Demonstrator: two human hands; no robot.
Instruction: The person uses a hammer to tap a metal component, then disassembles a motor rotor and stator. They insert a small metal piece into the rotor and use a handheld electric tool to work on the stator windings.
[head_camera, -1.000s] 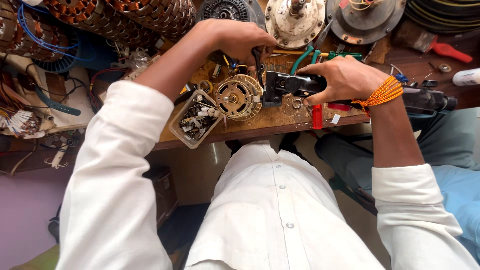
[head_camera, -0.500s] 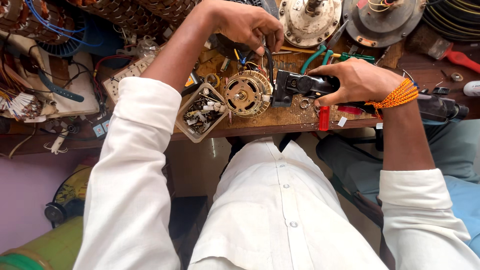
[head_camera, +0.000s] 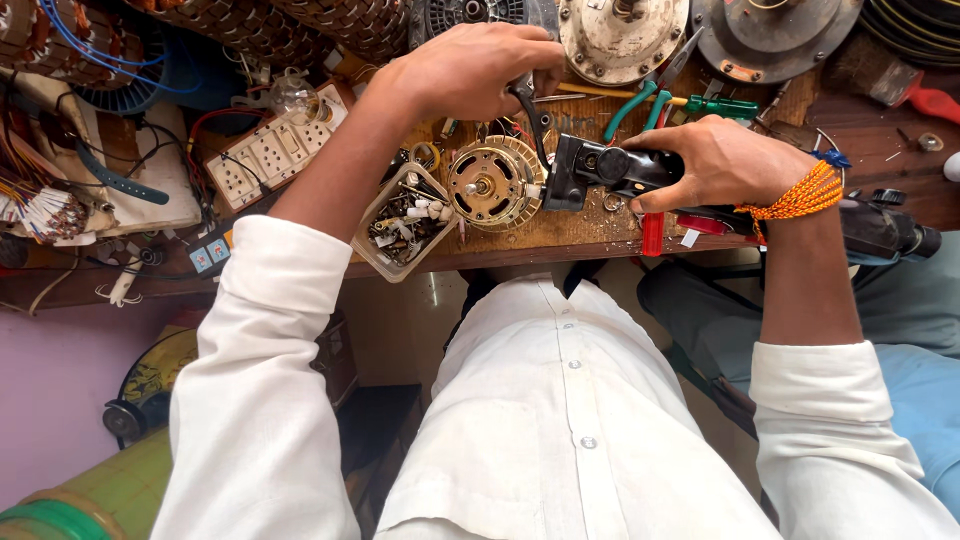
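Two hands at work on a small motor at the edge of a cluttered wooden workbench (head_camera: 560, 232), seen from above.

The right hand (head_camera: 715, 160), right of centre in the frame, is closed around a black tool body (head_camera: 600, 170) that lies flat on the bench, its front end touching the motor (head_camera: 492, 182), a round brass-coloured unit at centre. The left hand (head_camera: 478, 70), at upper centre, pinches a dark-handled tool (head_camera: 530, 105) whose tip points down toward the gap between motor and black body; whether it touches cannot be told. Just left of the motor sits a clear plastic tray (head_camera: 372, 250) of small parts. Green-handled pliers (head_camera: 640, 100) lie above the right hand. A white socket strip (head_camera: 262, 160) lies at upper left.
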